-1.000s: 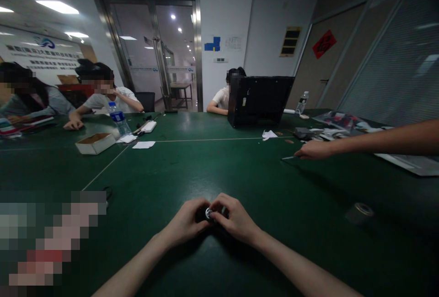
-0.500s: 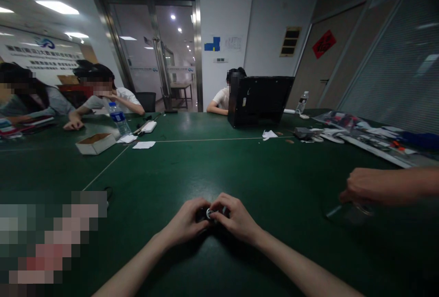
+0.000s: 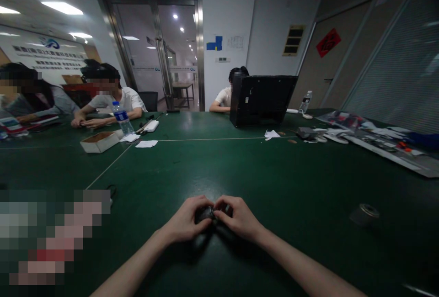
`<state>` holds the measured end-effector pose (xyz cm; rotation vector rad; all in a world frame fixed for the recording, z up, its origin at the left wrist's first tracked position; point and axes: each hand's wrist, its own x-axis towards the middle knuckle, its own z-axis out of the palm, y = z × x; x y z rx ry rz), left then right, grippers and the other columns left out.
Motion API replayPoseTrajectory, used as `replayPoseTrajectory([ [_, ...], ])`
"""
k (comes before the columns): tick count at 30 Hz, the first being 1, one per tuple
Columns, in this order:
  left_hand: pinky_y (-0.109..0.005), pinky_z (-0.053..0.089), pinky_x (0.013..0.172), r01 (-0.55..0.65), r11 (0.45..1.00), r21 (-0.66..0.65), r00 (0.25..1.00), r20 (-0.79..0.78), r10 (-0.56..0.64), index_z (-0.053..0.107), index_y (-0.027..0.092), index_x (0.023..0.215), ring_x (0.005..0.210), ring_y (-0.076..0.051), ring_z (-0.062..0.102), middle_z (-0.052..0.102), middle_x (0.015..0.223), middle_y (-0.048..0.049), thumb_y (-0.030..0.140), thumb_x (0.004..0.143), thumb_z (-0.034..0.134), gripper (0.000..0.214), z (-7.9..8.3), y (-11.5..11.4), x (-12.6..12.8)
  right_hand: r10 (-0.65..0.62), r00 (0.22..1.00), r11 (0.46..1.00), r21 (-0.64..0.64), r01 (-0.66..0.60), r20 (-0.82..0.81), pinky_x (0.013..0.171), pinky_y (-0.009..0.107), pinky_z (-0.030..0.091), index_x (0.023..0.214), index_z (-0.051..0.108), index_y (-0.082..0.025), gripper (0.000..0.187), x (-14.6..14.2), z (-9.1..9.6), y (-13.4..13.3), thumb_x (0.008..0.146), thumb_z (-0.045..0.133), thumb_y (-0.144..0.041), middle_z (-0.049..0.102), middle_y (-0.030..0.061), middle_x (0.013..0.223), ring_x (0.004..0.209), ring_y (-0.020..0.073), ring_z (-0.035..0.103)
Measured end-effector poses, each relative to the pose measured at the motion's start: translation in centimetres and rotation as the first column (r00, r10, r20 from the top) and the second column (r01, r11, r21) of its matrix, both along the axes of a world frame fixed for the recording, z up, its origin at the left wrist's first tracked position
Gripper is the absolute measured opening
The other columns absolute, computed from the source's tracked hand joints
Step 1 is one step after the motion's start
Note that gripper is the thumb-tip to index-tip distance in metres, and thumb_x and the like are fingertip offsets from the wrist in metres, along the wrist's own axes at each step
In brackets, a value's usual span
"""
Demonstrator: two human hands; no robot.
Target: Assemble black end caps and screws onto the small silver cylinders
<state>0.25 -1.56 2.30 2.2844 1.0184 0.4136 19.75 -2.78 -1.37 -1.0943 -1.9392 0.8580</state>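
Observation:
Just above the green tabletop, my left hand (image 3: 190, 218) curls around a small dark rounded object (image 3: 204, 214), thumb below and fingers over it. Its kind cannot be made out, since the fingers cover much of it. From the other side, my right hand (image 3: 236, 216) meets the object's right end with thumb and forefinger pinched together. Whether a small piece sits in that pinch is hidden. Both hands are nearly touching each other.
A dark cylinder with a ringed top (image 3: 364, 215) stands at right. A small open box (image 3: 99, 142), a water bottle (image 3: 122, 118) and paper lie farther left. A black monitor-like case (image 3: 262, 100) stands ahead. Clutter covers a tray (image 3: 387, 153). People sit across the table.
Another person's hand, holding a thin tool by the cylinder at right, has left that spot. The white round face between my fingers no longer shows. My hands stay in nearly the same place.

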Motion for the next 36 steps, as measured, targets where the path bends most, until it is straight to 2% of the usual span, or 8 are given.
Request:
replayPoseTrajectory([
  [4,-0.029,0.042,0.078,-0.039,0.999,0.007,0.998,0.054,0.038,0.056,0.017,0.104,0.085,-0.019,0.054,0.06,0.096,-0.0043,0.024,0.08,0.056,0.025,-0.2,0.1,-0.2,-0.002,1.0,1.0,-0.013,0.002,0.009,0.06,0.022,0.043,0.084,0.065,-0.016,0.012,0.1,0.0,0.0,0.082,0.057,-0.025,0.066,0.0025,0.077,0.065,0.012,0.058],
  [13,-0.031,0.042,0.082,-0.038,0.997,0.069,0.998,0.048,0.035,0.06,0.017,0.098,0.089,-0.02,0.056,0.062,0.095,-0.0052,0.028,0.083,0.054,0.02,-0.2,0.2,-0.2,0.03,0.998,0.999,-0.029,-0.028,0.052,0.059,0.022,0.04,0.082,0.067,-0.016,0.013,0.1,-0.3,0.2,0.081,0.057,-0.024,0.066,0.0018,0.073,0.062,0.0119,0.056],
  [18,-0.029,0.044,0.076,-0.045,0.996,0.08,0.997,0.071,0.039,0.06,0.017,0.095,0.083,-0.018,0.056,0.061,0.092,-0.0045,0.029,0.083,0.056,0.018,-0.2,0.1,-0.1,0.04,0.997,0.999,-0.021,-0.039,0.065,0.058,0.021,0.039,0.083,0.067,-0.016,0.012,0.1,-0.7,0.3,0.081,0.057,-0.022,0.067,0.0017,0.073,0.062,0.0118,0.056],
  [25,-0.024,0.043,0.067,-0.064,0.993,0.103,0.99,0.132,0.05,0.06,0.016,0.09,0.075,-0.016,0.055,0.061,0.085,-0.0026,0.036,0.082,0.062,0.022,-1.0,0.1,0.3,0.071,0.991,0.997,-0.024,-0.069,0.111,0.061,0.023,0.04,0.086,0.068,-0.016,0.013,0.3,-0.7,0.1,0.082,0.057,-0.024,0.069,0.0025,0.077,0.067,0.014,0.059],
  [36,-0.025,0.041,0.068,-0.057,0.982,0.177,0.99,0.138,0.033,0.06,0.016,0.089,0.076,-0.016,0.056,0.061,0.085,-0.002,0.04,0.076,0.069,0.029,-1.6,0.3,0.3,0.074,0.986,0.997,-0.03,-0.071,0.148,0.06,0.021,0.039,0.083,0.067,-0.014,0.013,0.2,-0.9,0.3,0.08,0.055,-0.018,0.067,0.0022,0.074,0.064,0.0124,0.056],
])
